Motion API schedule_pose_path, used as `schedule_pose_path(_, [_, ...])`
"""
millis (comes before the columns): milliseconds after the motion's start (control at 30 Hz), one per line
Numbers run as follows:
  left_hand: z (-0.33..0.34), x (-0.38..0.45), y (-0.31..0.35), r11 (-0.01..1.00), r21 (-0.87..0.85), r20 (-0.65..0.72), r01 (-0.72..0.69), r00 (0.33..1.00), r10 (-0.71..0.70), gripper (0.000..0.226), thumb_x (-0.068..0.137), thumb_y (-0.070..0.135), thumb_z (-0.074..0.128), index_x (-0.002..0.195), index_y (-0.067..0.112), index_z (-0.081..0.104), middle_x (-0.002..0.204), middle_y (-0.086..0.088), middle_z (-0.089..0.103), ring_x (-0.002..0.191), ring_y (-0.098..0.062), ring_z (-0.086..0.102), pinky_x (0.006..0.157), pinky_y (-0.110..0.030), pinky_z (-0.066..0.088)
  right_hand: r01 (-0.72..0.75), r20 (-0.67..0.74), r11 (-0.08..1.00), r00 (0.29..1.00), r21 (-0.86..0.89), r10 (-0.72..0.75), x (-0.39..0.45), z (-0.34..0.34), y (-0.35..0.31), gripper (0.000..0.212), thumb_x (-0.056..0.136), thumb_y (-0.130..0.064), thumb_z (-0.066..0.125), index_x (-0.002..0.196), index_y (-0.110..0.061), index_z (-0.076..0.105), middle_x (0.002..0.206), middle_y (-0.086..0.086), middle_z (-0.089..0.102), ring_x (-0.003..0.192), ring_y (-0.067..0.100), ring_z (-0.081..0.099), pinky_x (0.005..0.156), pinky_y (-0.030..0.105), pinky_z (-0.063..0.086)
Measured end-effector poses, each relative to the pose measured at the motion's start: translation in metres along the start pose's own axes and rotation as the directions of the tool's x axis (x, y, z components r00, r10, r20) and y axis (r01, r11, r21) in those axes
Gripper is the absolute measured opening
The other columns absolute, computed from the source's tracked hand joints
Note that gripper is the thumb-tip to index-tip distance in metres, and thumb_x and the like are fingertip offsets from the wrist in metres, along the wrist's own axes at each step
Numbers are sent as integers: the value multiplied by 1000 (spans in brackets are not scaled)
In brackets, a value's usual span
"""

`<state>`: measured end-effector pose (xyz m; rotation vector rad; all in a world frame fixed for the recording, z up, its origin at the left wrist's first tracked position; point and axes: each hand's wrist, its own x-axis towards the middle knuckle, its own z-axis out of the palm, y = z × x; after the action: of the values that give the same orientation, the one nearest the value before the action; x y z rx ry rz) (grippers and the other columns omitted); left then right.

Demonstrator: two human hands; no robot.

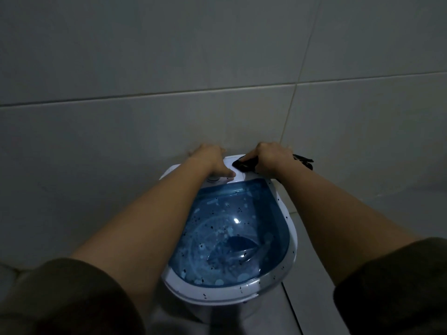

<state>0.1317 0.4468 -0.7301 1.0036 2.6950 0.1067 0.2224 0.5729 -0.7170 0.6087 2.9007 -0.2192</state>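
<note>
The tiled wall (217,56) stood just behind the washing machine (294,240), whose spotted blue lid (232,213) lay closed. At the machine's back edge, the right hand (272,157) was bunched round a dark cloth (245,164) on the control panel (228,163). The left hand (210,158) braced beside the dial (214,180), thumb flat; its blurred fingers could not be read. Wiping well probably meant short, firm strokes, keeping clear of the dial.
</note>
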Motion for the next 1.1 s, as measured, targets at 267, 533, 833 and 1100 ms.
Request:
schedule_pose_path(267, [13, 1, 12, 1000, 10, 23, 21, 999, -22, 74, 72, 54, 68, 136, 24, 46, 137, -3, 51, 128, -31, 44, 107, -61, 31, 41, 9, 998, 999, -39, -41, -8, 5, 11, 38, 89, -25, 55, 112, -54, 63, 129, -4, 56, 121, 23, 48, 106, 49, 27])
schedule_pose_path(533, [15, 0, 9, 999, 22, -49, 39, 998, -38, 73, 72, 56, 69, 136, 31, 45, 135, -2, 54, 124, -28, 48, 105, -47, 38, 0, -95, 998, 995, 60, 5, 1, -14, 24, 53, 87, -9, 43, 108, -51, 66, 125, -5, 60, 114, 26, 52, 97, 46, 36])
schedule_pose_path(833, [14, -2, 13, 998, -7, -63, 58, 996, -59, 76, 72, 54, 70, 139, 35, 40, 138, 0, 52, 127, -27, 46, 106, -48, 33, -31, -63, 984, 997, 176, 42, 16, 10, 31, 53, 87, -12, 47, 119, -52, 59, 135, -5, 54, 123, 26, 49, 104, 50, 36])
schedule_pose_path(1100, [19, -1, 13, 992, -88, -66, 90, 993, -96, 78, 69, 52, 73, 139, 36, 41, 141, 1, 51, 129, -27, 45, 107, -52, 35, -89, -46, 978, 994, 189, 99, 0, 20, 46, 56, 87, -9, 43, 119, -53, 59, 133, -4, 57, 120, 26, 51, 103, 48, 38])
